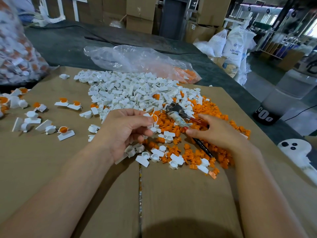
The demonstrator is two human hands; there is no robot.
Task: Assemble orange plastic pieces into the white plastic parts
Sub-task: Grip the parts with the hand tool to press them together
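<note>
1. Looking down from the head camera, the left hand [127,129] pinches a white part [148,115] between thumb and curled fingertips. An orange piece [154,118] sits in its round cup, on the side turned toward the other hand.
2. The right hand [216,133] lies over the handles of a pair of pliers [177,115] that rest on the heap of orange pieces [217,115]. Thumb and fingers flank a red handle, fairly straight, and I cannot tell whether they have closed on it.
3. The pliers' long axis runs from the metal head, up and left, down and right under the right palm. The head lies just beside the held part, on its right.
4. Judging from this, the right hand is much nearer the tool. The coming move likely means lifting the handles and swinging the head leftward onto the cup.
5. Loose white parts [130,90] are heaped behind both hands, and assembled pieces [63,130] lie scattered on the cardboard [103,194] to the left.
</note>
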